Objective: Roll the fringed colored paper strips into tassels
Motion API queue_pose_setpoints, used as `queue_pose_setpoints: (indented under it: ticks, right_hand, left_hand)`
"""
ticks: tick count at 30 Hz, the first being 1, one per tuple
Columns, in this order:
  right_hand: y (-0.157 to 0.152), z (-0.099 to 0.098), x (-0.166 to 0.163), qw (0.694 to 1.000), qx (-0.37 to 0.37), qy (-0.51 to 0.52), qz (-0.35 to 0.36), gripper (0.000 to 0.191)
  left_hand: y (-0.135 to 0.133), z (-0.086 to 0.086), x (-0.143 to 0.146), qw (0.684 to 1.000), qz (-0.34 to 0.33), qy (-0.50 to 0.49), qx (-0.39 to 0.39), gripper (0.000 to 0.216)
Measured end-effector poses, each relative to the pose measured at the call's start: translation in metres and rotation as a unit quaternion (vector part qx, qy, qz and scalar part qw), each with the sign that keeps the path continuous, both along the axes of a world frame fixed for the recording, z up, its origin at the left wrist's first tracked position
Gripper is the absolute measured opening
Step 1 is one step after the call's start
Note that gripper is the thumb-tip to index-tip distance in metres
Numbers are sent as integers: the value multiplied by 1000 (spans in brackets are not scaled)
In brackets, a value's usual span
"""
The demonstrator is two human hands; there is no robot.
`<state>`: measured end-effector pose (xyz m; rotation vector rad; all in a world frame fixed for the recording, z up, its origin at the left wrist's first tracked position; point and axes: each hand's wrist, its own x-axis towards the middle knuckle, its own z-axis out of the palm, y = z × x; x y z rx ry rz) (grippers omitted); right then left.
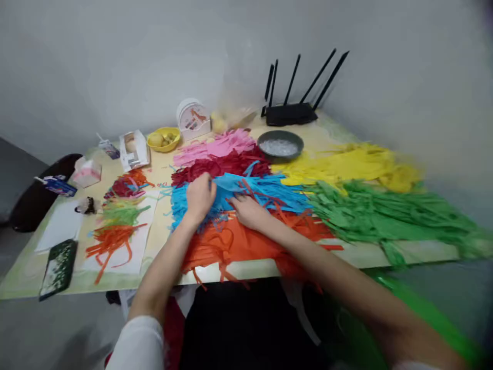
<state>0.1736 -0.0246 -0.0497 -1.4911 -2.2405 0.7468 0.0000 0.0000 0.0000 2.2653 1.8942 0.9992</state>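
Piles of fringed paper strips cover the table. My left hand (199, 198) is closed on blue paper strips (269, 187) at the left part of the blue pile. My right hand (248, 210) lies flat, fingers stretched, where the blue pile meets the orange strips (231, 244). Dark red strips (223, 167) and pink strips (215, 146) lie just beyond the hands. Yellow strips (346, 164) and green strips (385, 213) spread to the right.
A grey bowl (280, 146) with white bits and a black router (290, 113) stand at the back. A yellow bowl (164, 139), small boxes, a white round tin (191, 118) and mixed cut strips (119, 221) sit left. A dark phone (57, 267) lies near the front-left edge.
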Motion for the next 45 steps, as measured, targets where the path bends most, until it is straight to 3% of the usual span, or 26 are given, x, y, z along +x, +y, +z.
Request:
queue_pose_setpoints:
  ticks: [5, 9, 12, 15, 16, 18, 20, 22, 24, 25, 27, 29, 33, 40, 45]
  right_hand:
    - [16, 4, 17, 998, -8, 33, -55, 48]
    - [27, 2, 28, 988, -26, 112, -105, 60]
    - [31, 0, 36, 974, -53, 174, -133, 60]
    - [26, 6, 46, 964, -66, 215, -145, 55]
    - [20, 11, 51, 962, -65, 221, -145, 51]
    - [-2, 26, 60, 964, -52, 217, -142, 40]
    - [-36, 43, 62, 970, -9, 193, -145, 30]
    - [-77, 58, 51, 965, 125, 159, -166, 28]
    - [-114, 65, 27, 950, 217, 194, -115, 29]
    - [-127, 66, 12, 949, 235, 202, -55, 37]
    - [-139, 62, -17, 945, 249, 213, 3, 58]
    - [-134, 56, -34, 935, 273, 226, -6, 62]
    - [-114, 52, -21, 917, 314, 246, -29, 36]
    - [-107, 68, 24, 956, 96, 275, -20, 23]
    - [-93, 61, 19, 935, -21, 347, -68, 14]
  left_hand:
    - [19, 20, -61, 969, 89, -229, 35, 3]
    - [25, 39, -120, 931, 152, -327, 53, 5]
    - [12, 67, -166, 877, 218, -410, 122, 16]
    - [-24, 103, -192, 814, 278, -415, 296, 23]
    - [-42, 113, -192, 795, 287, -369, 386, 22]
    - [-81, 122, -174, 784, 268, -241, 505, 13]
    - [-121, 115, -137, 872, 204, -131, 425, 12]
    - [-151, 96, -91, 958, 97, -28, 268, 16]
    - [-167, 73, -49, 985, -4, -2, 172, 17]
    - [-170, 63, -32, 990, -34, -13, 136, 18]
    - [-171, 49, -7, 991, -63, -61, 97, 22]
    - [-169, 44, 3, 989, -72, -110, 71, 23]
    - [-166, 44, -4, 983, -84, -163, 17, 19]
    - [-154, 37, -29, 930, -112, -307, -166, 6]
    - [-139, 29, -28, 918, -90, -325, -207, 16]
